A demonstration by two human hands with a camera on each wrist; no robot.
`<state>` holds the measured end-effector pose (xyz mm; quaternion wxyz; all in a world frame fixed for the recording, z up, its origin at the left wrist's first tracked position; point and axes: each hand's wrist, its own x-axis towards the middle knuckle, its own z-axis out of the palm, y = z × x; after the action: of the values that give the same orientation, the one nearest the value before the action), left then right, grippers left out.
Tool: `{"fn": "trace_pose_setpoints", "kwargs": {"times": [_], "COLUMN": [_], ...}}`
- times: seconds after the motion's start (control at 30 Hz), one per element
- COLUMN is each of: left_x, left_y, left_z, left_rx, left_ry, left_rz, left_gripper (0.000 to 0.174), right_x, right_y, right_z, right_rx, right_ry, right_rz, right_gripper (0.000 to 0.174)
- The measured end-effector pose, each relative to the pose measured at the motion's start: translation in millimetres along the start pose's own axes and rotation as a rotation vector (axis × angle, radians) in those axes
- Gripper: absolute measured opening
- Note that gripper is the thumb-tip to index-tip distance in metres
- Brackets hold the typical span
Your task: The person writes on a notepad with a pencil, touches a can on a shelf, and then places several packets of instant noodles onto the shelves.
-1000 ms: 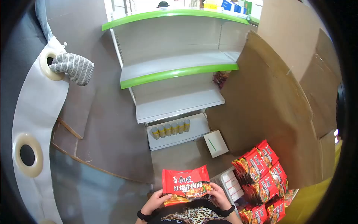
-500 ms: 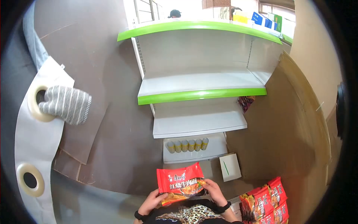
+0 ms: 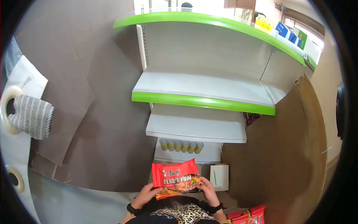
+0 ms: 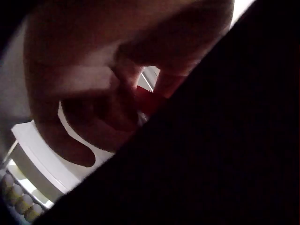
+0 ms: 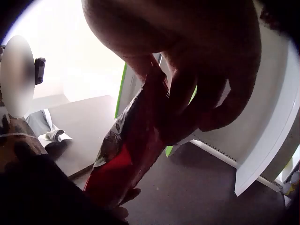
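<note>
Both hands hold a red instant noodle packet [image 3: 175, 173] in front of the torso, its printed face turned up. My left hand [image 3: 145, 195] pinches the packet's lower left corner, thumb on top. At the lower right side, my right hand [image 3: 209, 190] grips it the same way. In the right wrist view, the packet [image 5: 119, 164] appears edge-on between thumb and fingers. The left wrist view is dark; the hand [image 4: 103, 65] shows there with a sliver of red packet [image 4: 150, 100], the rest hidden by a black shape.
Ahead stands a shelf unit with a green-edged shelf [image 3: 205, 100] and a lower white shelf [image 3: 195, 125]. Several cans [image 3: 181, 146] line the bottom shelf. A white box [image 3: 219, 178] sits beside it. More red noodle packets [image 3: 253, 215] lie at lower right. Brown cardboard [image 3: 276, 160] walls the right.
The head view has shifted, so the shelves sit further right and the pile of red packets has mostly slid out at the bottom. Both hands keep holding the same packet.
</note>
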<state>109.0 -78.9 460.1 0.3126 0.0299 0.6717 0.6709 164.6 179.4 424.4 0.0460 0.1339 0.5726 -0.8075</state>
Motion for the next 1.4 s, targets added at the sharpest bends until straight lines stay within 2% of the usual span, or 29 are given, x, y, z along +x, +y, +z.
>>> {"fn": "trace_pose_setpoints", "kwargs": {"times": [0.17, 0.4, 0.47, 0.57, 0.63, 0.67, 0.77, 0.8, 0.83, 0.87, 1.0, 1.07, 1.27, 1.4], "left_x": [24, 39, 43, 38, 36, 36, 34, 35, 38, 40, 47, 46, 53, 71], "left_y": [-14, -3, -11, -7, -9, -10, -11, -13, -15, -18, -27, -16, -21, -37], "left_z": [-6, 0, -1, -2, -2, -5, -4, -8, -15, -23, -45, -48, -58, -72], "left_rx": [0.046, 0.014, -0.011, -0.021, -0.091, -0.148, -0.239, -0.24, -0.254, -0.268, -0.254, -0.192, -0.245, -0.283], "left_ry": [-0.076, -0.096, -0.066, 0.027, 0.081, 0.146, 0.224, 0.23, 0.232, 0.234, 0.143, 0.102, 0.095, 0.068], "left_rz": [0.009, -0.075, -0.02, -0.08, -0.105, -0.121, -0.132, -0.13, -0.118, -0.106, -0.1, -0.097, -0.131, -0.242], "left_gripper": [0.026, 0.027, 0.026, 0.024, 0.023, 0.023, 0.023, 0.023, 0.022, 0.022, 0.027, 0.03, 0.033, 0.035], "right_x": [-8, -1, 3, 8, 10, 14, 20, 22, 26, 29, 42, 50, 61, 78], "right_y": [1, 8, 9, 3, -8, 0, 1, -3, -9, -12, -7, 2, -9, 18], "right_z": [0, -5, -5, -3, 0, -1, -3, 4, 16, 24, 33, 31, 45, 36], "right_rx": [0.087, 0.142, 0.155, 0.159, 0.065, 0.024, -0.095, -0.096, 0.024, 0.144, 0.138, 0.08, 0.027, 0.078], "right_ry": [0.071, 0.135, 0.134, 0.128, 0.078, 0.033, -0.029, -0.035, -0.043, -0.05, -0.099, -0.203, -0.195, -0.15], "right_rz": [0.058, 0.064, 0.074, 0.086, 0.196, 0.151, 0.173, 0.174, 0.201, 0.228, 0.229, 0.214, 0.172, 0.207], "right_gripper": [0.035, 0.036, 0.036, 0.033, 0.028, 0.027, 0.03, 0.03, 0.032, 0.034, 0.04, 0.044, 0.045, 0.044]}}
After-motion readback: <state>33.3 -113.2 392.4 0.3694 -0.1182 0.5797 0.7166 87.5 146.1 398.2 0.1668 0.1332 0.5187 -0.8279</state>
